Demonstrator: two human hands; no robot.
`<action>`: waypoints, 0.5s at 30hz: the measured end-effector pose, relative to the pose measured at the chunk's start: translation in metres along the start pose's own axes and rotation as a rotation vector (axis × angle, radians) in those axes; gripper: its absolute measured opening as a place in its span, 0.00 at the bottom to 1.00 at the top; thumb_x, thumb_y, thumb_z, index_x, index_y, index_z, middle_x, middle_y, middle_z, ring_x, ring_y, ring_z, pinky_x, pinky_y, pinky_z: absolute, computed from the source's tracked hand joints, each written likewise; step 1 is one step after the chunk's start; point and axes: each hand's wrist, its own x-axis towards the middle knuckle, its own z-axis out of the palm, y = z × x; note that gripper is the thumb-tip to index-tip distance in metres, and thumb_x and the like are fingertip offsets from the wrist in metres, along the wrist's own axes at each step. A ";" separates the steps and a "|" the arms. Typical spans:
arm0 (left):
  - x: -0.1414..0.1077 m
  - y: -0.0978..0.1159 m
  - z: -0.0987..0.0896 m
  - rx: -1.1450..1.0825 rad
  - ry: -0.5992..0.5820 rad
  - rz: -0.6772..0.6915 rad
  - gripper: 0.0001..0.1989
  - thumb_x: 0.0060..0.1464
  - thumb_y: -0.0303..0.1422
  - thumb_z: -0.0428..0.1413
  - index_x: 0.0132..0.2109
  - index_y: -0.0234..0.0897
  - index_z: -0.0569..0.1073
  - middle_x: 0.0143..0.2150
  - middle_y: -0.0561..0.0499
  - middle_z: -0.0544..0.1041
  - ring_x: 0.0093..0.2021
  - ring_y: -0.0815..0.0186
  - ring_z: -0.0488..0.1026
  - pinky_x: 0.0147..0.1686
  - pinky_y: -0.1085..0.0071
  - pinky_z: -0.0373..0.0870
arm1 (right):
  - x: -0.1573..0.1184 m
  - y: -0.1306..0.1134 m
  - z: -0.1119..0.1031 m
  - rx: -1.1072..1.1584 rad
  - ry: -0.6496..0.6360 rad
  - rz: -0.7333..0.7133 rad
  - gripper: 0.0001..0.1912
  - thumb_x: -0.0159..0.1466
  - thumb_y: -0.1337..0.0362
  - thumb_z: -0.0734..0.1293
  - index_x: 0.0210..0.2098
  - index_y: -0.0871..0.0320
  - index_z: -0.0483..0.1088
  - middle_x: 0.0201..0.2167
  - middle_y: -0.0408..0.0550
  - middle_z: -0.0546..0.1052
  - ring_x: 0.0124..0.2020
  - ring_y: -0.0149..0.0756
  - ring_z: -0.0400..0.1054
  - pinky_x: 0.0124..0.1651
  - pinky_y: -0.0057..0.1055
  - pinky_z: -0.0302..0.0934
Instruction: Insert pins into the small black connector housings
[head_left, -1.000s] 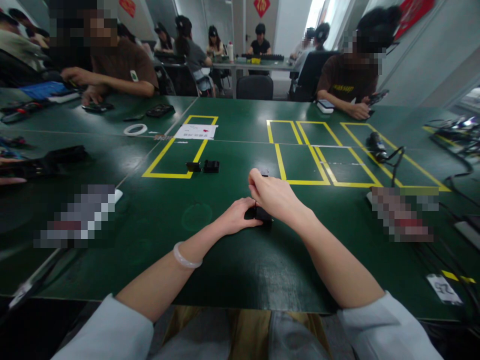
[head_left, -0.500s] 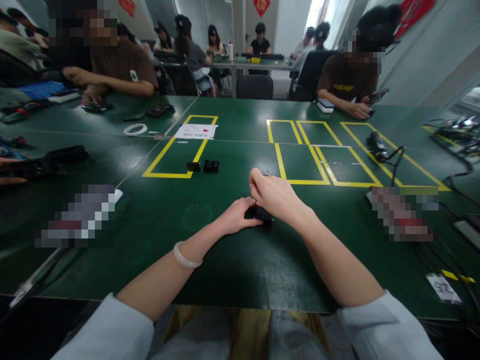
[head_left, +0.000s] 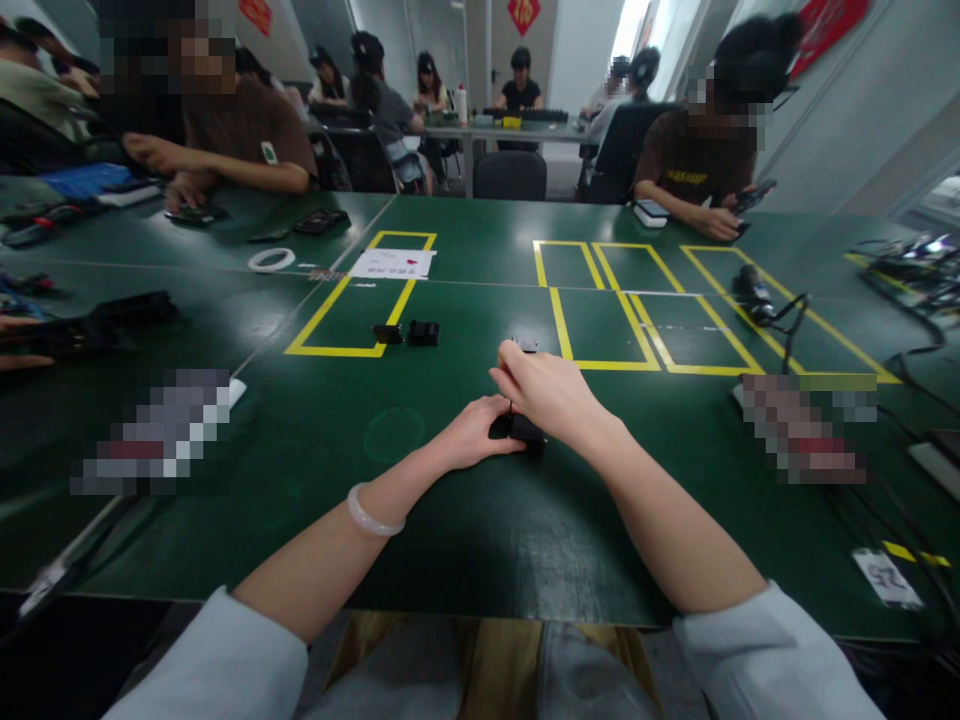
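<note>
My left hand [head_left: 478, 430] is closed round a small black part [head_left: 527, 432] on the green table, thumb on its near side and fingers on its far side. Above it, my right hand [head_left: 551, 388] is pinched on a thin dark shaft [head_left: 511, 408] that stands upright over the part; the fingers hide its upper end. A small object with a pale top [head_left: 525, 344] lies just beyond my right hand, partly covered by it. Farther off to the left, two small black pieces [head_left: 387, 333] [head_left: 424, 332] rest on the table.
Yellow tape outlines [head_left: 616, 364] mark the green table [head_left: 450, 550]. A white tape ring [head_left: 271, 260] and a paper sheet [head_left: 393, 263] lie at the back left. Blurred devices flank me, with cables at right. A black cylindrical object [head_left: 753, 293] lies at right. People sit opposite.
My right hand's fingers have shifted slightly, turning a little around the shaft, and more of the pale-topped object shows. My left hand has stayed in place.
</note>
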 end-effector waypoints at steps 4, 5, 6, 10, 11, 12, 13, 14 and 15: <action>0.000 0.000 0.001 0.012 -0.015 -0.031 0.20 0.54 0.42 0.63 0.52 0.39 0.74 0.54 0.45 0.76 0.55 0.51 0.72 0.56 0.56 0.66 | 0.001 0.002 0.002 -0.015 0.002 0.004 0.14 0.72 0.59 0.53 0.49 0.57 0.63 0.37 0.49 0.80 0.35 0.40 0.74 0.29 0.30 0.51; 0.000 0.001 0.001 0.013 -0.016 -0.036 0.20 0.54 0.42 0.63 0.52 0.38 0.74 0.54 0.45 0.76 0.55 0.51 0.72 0.56 0.56 0.66 | 0.000 0.002 0.003 -0.017 0.011 0.004 0.13 0.72 0.60 0.53 0.49 0.57 0.63 0.36 0.49 0.80 0.34 0.40 0.74 0.29 0.30 0.50; 0.001 0.001 0.001 0.011 -0.015 -0.036 0.21 0.54 0.42 0.63 0.52 0.38 0.74 0.54 0.44 0.76 0.55 0.51 0.72 0.56 0.56 0.66 | 0.000 0.002 0.003 -0.018 0.023 0.003 0.13 0.71 0.61 0.53 0.49 0.57 0.63 0.36 0.49 0.80 0.34 0.39 0.74 0.28 0.30 0.49; 0.000 0.002 0.000 -0.010 -0.006 -0.027 0.24 0.53 0.42 0.63 0.54 0.37 0.72 0.56 0.43 0.75 0.58 0.50 0.70 0.58 0.55 0.64 | -0.001 0.001 0.004 -0.026 0.044 -0.004 0.12 0.71 0.61 0.52 0.48 0.57 0.63 0.36 0.48 0.80 0.33 0.39 0.74 0.28 0.30 0.49; 0.000 0.002 -0.001 -0.012 -0.006 -0.025 0.24 0.54 0.42 0.63 0.55 0.38 0.71 0.57 0.43 0.75 0.58 0.50 0.70 0.59 0.55 0.64 | -0.001 0.001 0.004 -0.028 0.033 -0.007 0.13 0.72 0.60 0.53 0.48 0.56 0.63 0.36 0.48 0.80 0.34 0.39 0.74 0.29 0.30 0.50; 0.000 0.003 -0.001 -0.012 -0.007 -0.024 0.24 0.54 0.42 0.63 0.55 0.38 0.71 0.58 0.44 0.74 0.59 0.50 0.69 0.59 0.54 0.63 | -0.001 0.001 0.003 -0.030 0.020 -0.010 0.13 0.72 0.59 0.53 0.48 0.56 0.64 0.36 0.49 0.80 0.35 0.40 0.74 0.30 0.30 0.51; 0.000 0.003 -0.001 -0.008 -0.009 -0.025 0.24 0.54 0.41 0.63 0.55 0.39 0.71 0.58 0.44 0.74 0.59 0.50 0.69 0.60 0.54 0.63 | -0.001 0.001 0.002 -0.029 0.008 -0.014 0.13 0.72 0.58 0.54 0.48 0.56 0.64 0.36 0.49 0.80 0.35 0.40 0.74 0.30 0.30 0.52; 0.000 0.003 -0.001 -0.003 -0.012 -0.028 0.23 0.54 0.41 0.63 0.55 0.39 0.72 0.58 0.44 0.74 0.59 0.49 0.69 0.60 0.54 0.63 | -0.001 0.001 0.002 -0.027 -0.001 -0.015 0.13 0.72 0.58 0.54 0.49 0.56 0.64 0.37 0.49 0.80 0.36 0.40 0.74 0.30 0.30 0.52; 0.000 0.003 -0.001 0.002 -0.016 -0.036 0.23 0.54 0.42 0.63 0.54 0.39 0.72 0.58 0.44 0.74 0.59 0.49 0.69 0.60 0.53 0.63 | -0.001 0.001 0.001 -0.023 -0.007 -0.016 0.13 0.72 0.59 0.54 0.49 0.56 0.64 0.37 0.49 0.80 0.36 0.40 0.74 0.30 0.30 0.52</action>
